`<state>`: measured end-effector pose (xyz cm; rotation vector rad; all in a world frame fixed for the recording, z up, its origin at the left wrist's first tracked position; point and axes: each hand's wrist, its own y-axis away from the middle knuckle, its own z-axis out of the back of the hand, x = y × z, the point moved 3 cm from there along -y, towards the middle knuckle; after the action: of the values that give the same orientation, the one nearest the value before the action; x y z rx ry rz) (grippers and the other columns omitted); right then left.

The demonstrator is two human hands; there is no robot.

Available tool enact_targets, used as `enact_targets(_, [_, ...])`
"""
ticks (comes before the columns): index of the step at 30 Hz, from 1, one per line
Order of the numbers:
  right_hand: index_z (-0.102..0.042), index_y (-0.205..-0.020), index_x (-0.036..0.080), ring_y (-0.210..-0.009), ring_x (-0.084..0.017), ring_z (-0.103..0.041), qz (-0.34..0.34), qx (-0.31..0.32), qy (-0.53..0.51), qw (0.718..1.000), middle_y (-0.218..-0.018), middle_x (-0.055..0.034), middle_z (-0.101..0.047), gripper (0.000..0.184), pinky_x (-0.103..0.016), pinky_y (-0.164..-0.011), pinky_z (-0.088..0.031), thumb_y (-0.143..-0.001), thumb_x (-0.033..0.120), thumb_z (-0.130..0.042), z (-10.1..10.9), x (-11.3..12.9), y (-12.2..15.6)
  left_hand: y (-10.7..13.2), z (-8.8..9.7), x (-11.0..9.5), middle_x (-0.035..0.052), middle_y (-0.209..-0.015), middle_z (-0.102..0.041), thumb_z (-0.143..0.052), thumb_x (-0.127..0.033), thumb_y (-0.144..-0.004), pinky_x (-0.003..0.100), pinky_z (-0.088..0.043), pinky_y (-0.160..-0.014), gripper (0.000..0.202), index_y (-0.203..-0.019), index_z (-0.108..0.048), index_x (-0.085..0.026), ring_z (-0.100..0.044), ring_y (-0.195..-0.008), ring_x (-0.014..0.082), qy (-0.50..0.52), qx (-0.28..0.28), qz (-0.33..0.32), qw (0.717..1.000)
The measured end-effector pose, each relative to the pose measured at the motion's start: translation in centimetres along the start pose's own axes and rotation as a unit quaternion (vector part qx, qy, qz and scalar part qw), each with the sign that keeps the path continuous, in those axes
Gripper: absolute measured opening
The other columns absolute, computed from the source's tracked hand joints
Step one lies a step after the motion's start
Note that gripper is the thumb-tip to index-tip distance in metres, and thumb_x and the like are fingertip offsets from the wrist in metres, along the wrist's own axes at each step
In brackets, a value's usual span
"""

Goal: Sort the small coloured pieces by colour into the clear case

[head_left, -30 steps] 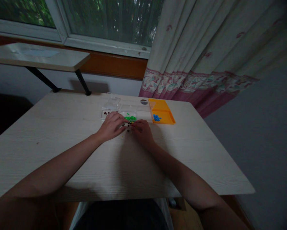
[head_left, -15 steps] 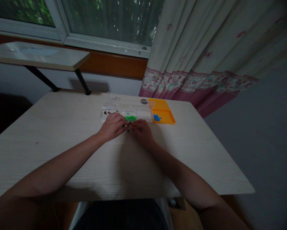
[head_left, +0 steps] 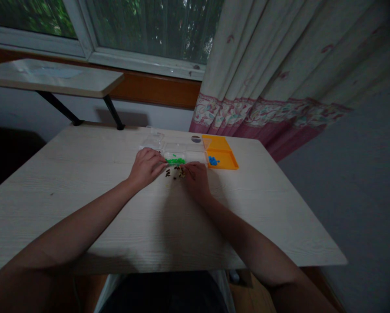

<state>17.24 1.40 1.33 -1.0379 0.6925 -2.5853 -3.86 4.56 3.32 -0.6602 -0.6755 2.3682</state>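
Note:
My left hand (head_left: 147, 165) is over the left clear plastic box (head_left: 154, 140), hiding most of its front part. Its fingers are drawn together, their tips by the left end of the green pieces (head_left: 177, 161); anything between them is too small to make out. My right hand (head_left: 196, 179) is closed in a pinch beside a loose scatter of small brown and pale pieces (head_left: 181, 171); what it pinches, if anything, is hidden. A few more brown bits (head_left: 168, 173) lie on the table between the hands. The green pieces rest in a middle clear box (head_left: 169, 155).
An orange box (head_left: 229, 161) with its lid open holds small blue pieces (head_left: 213, 161). Behind the clear boxes lies a dark round thing (head_left: 196, 139). A raised shelf (head_left: 97, 87) stands at the back left, and a curtain (head_left: 253, 104) hangs behind the table (head_left: 123, 226).
My hands have moved apart from their meeting point over the loose pieces. The left went left to the clear box, the right shifted slightly right, uncovering brown pieces between them.

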Motion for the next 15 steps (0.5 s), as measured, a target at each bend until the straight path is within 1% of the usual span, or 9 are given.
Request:
enact_targets(4, [-0.074,-0.1,0.02,-0.1,-0.021,-0.057,0.002,0.006,0.037,0.999,-0.099,-0.0078,-0.069,0.025,-0.037,-0.096,-0.04,-0.095,0.027,-0.05,0.4,-0.4,0.0,-0.2,0.2,2.2,0.0071,-0.096,-0.066,-0.058,-0.039,-0.09,0.044,-0.039,-0.095,0.021,-0.092,-0.07,-0.022,-0.052,-0.101,0.0254,0.001,-0.047,0.069,0.997])
enact_targets(8, [-0.074,-0.095,0.02,-0.102,-0.023,-0.055,0.003,0.017,0.087,0.996,-0.101,-0.0079,-0.068,0.02,-0.04,-0.098,-0.037,-0.092,0.028,-0.056,0.8,-1.1,0.0,0.0,-0.1,4.2,0.0072,-0.092,-0.064,-0.056,-0.039,-0.091,0.044,-0.039,-0.095,0.024,-0.089,-0.07,-0.021,-0.053,-0.099,0.0253,-0.002,-0.083,0.129,0.988])
enact_targets(11, [-0.075,-0.093,0.023,-0.102,-0.024,-0.054,0.001,0.038,0.118,0.992,-0.101,-0.0076,-0.066,0.016,-0.042,-0.097,-0.036,-0.089,0.028,-0.061,0.8,-1.2,0.1,0.1,-0.4,4.7,0.007,-0.092,-0.064,-0.054,-0.041,-0.092,0.044,-0.039,-0.096,0.026,-0.089,-0.071,-0.021,-0.054,-0.098,0.0253,0.0,-0.088,0.141,0.986])
enact_targets(15, [-0.075,-0.094,0.024,-0.105,-0.026,-0.052,0.008,0.053,0.141,0.989,-0.102,-0.0076,-0.065,0.014,-0.043,-0.096,-0.036,-0.086,0.028,-0.065,0.8,-0.8,0.3,0.2,-0.6,4.7,0.0068,-0.092,-0.063,-0.054,-0.042,-0.092,0.043,-0.039,-0.096,0.028,-0.089,-0.071,-0.021,-0.054,-0.098,0.0251,0.004,-0.092,0.136,0.986])
